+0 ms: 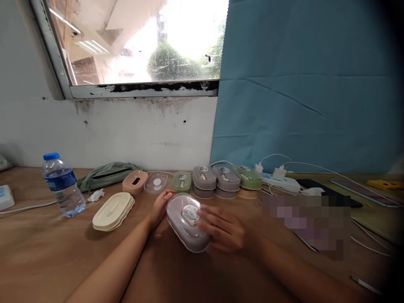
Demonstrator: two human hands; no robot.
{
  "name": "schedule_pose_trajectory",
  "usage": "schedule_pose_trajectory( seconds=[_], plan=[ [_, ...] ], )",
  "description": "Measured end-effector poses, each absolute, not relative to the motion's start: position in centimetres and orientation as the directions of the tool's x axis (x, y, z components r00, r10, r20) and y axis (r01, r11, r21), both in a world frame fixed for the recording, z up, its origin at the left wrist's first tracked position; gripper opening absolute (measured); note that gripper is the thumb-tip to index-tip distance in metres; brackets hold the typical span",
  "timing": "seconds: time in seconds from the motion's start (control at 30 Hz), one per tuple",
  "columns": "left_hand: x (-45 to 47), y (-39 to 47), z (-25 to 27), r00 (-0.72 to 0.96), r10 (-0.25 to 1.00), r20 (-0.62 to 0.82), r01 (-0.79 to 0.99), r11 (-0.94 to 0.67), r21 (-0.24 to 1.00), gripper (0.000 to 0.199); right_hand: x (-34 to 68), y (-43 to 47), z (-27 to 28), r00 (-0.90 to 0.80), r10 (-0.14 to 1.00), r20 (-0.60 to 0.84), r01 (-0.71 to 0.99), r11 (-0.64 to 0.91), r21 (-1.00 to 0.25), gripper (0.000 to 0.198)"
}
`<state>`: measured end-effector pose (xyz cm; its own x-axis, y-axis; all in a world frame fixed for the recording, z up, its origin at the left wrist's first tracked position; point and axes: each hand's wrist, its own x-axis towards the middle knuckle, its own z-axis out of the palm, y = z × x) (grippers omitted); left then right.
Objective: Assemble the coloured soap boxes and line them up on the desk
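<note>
A grey plastic box with a clear lid (179,227) is tilted above the table in front of me, a patterned round label on its top. My left hand (160,208) grips its far left edge, and some fingertips are hidden behind it. On the right side, my right hand (224,227) holds the box with its fingers lying across the lid beside the label; these fingers are slightly blurred. Closest to my left hand on the table are a clear lid (157,183) and a small green lidded box (182,182). Left of my forearm lies a stack of cream oval trays (112,210).
Along the wall stand a pink box with a slot (133,184), stacked grey boxes (204,179) and a green-topped stack (248,177). At left are a water bottle (65,189), crumpled tissue (95,195) and green pouch (109,174). A power strip (282,183) with cables sits right.
</note>
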<state>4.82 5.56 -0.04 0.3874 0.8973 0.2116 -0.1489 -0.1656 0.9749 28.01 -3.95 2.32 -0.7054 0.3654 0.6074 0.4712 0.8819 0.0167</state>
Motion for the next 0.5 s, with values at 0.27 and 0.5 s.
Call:
schedule_pose_trajectory(
  seconds=[0.27,0.5],
  plan=[
    [5.7,7.9,-1.8,0.042,0.88,0.473,0.101,-0.474,0.874,0.044,24.7,2.7,5.6,-0.519,0.543,0.66,0.762,0.643,0.071,0.051],
    [9.5,8.7,-2.4,0.005,0.818,0.575,0.467,-0.51,0.722,0.078,22.0,8.3,6.1,-0.4,0.73,0.553,0.91,0.386,0.15,0.054]
  ],
)
